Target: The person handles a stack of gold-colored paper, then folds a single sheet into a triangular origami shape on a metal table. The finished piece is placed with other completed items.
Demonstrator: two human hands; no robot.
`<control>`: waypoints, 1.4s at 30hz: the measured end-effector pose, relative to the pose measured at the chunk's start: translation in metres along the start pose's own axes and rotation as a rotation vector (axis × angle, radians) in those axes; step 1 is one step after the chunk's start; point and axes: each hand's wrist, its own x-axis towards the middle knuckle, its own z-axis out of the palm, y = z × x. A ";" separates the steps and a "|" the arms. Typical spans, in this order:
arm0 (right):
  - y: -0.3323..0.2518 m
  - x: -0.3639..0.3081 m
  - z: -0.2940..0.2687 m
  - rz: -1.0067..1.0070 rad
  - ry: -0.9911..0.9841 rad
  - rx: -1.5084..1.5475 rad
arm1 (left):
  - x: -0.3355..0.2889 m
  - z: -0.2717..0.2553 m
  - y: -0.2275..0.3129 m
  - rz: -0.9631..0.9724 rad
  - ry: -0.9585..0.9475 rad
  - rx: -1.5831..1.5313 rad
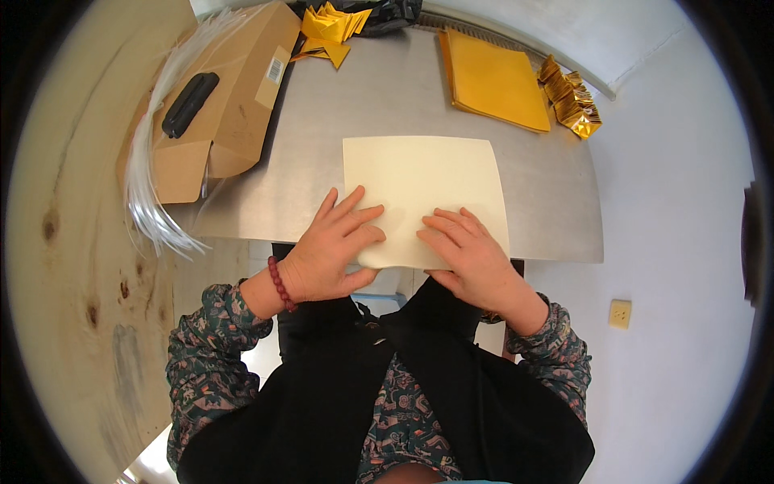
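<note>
A pale cream sheet of paper (419, 173) lies on the metal table, its near edge bulging up slightly at the table's front. My left hand (326, 246), with a dark red bead bracelet at the wrist, is at the sheet's near left corner. Its fingers spread over the paper and its thumb is at the near edge. My right hand (472, 254) rests on the near right part, fingers on top and thumb at or under the edge. Both hands hold the near edge between thumb and fingers. The paper's underside is hidden.
A stack of gold paper (498, 79) lies at the back right beside folded gold pieces (572, 101). More gold folded shapes (330, 28) sit at the back. On the left, a cardboard box (234, 89) carries a black object (190, 105) and clear plastic strands (145, 177).
</note>
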 end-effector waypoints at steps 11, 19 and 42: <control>0.008 0.042 -0.070 -0.114 0.132 -0.064 | 0.024 -0.040 -0.011 -0.047 0.152 -0.486; 0.022 0.070 -0.067 -0.047 -0.026 -0.017 | 0.090 -0.044 -0.069 -0.357 0.152 0.019; 0.058 0.091 -0.057 -0.128 0.199 0.074 | 0.129 -0.033 -0.103 -0.219 0.059 -0.887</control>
